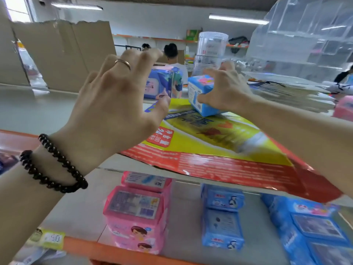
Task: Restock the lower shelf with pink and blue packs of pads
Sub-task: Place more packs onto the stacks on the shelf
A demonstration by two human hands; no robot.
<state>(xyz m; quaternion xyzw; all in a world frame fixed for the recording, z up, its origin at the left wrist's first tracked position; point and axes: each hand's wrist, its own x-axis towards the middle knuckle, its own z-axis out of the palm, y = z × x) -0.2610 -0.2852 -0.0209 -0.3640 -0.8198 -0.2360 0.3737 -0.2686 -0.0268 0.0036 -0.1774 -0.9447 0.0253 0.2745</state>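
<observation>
On the upper shelf a blue pack of pads lies tilted on a flattened red and yellow carton. My right hand grips this pack, thumb on its near face and fingers over its far side. My left hand, with a ring and dark bead bracelets, hovers spread and holds nothing, in front of a bigger blue pack farther back. On the lower shelf stand stacked pink packs, blue packs in the middle and more blue packs at the right.
Cardboard sheets lean at the back left. A clear plastic jar and clear plastic boxes stand behind the packs. A pink pack sits at the right edge. People stand in the background. An orange rail with a price tag fronts the lower shelf.
</observation>
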